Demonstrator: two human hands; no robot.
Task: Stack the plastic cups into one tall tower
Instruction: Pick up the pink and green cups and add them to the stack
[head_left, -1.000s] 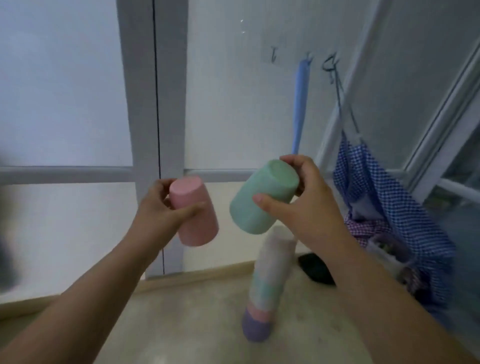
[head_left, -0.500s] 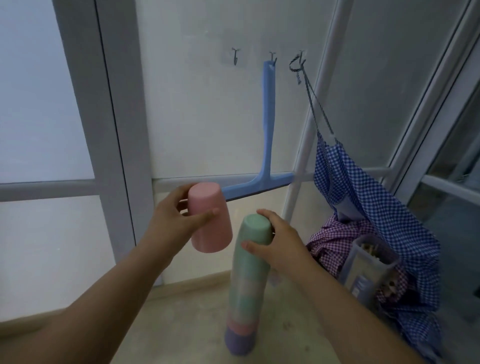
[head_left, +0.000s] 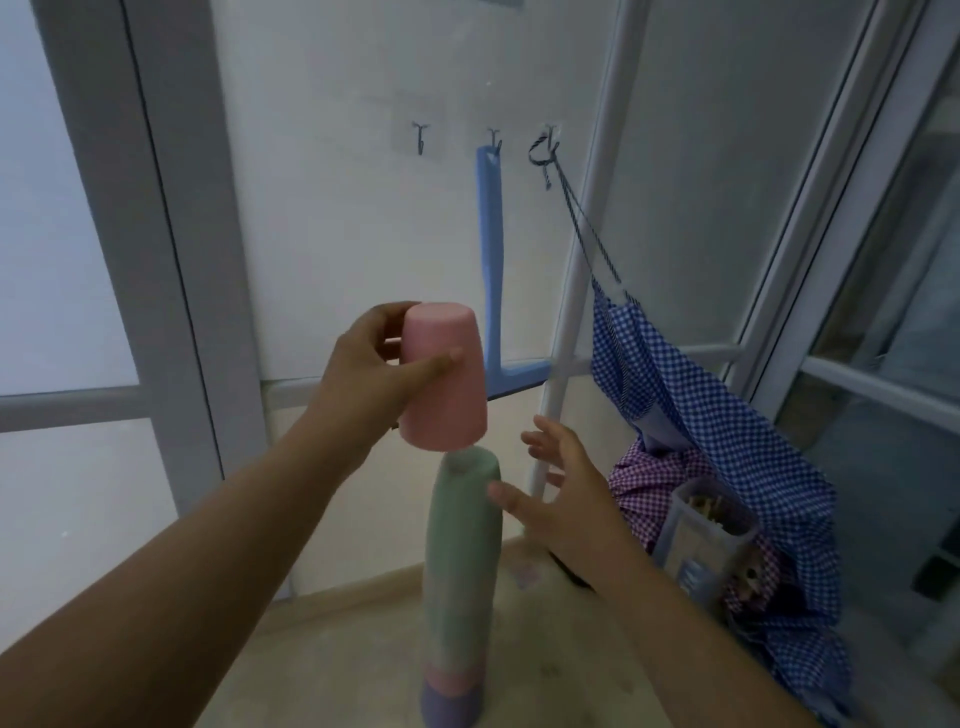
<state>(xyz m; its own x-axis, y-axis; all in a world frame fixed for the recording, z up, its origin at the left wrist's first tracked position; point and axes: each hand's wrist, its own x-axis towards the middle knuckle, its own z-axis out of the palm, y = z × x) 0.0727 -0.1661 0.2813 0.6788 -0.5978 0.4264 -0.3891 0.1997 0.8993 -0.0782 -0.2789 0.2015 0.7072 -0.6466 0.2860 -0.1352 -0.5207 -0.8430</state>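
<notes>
Floor (head_left: 332, 670) carries the tower of nested, upturned cups (head_left: 457, 582), green at the top, with pink and purple rims showing at its foot. A blue checked cloth (head_left: 727, 447) is hung to its right. An upturned pink cup (head_left: 444, 382) is gripped by the left hand (head_left: 374, 379), thumb in front, just above the tower and perhaps touching it. The right hand (head_left: 566, 499) is spread empty beside the top.

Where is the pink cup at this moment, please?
The pink cup is near the middle of the head view, held upside down in the left hand, just above the green top of the cup tower; the open right hand is beside the tower.
</notes>
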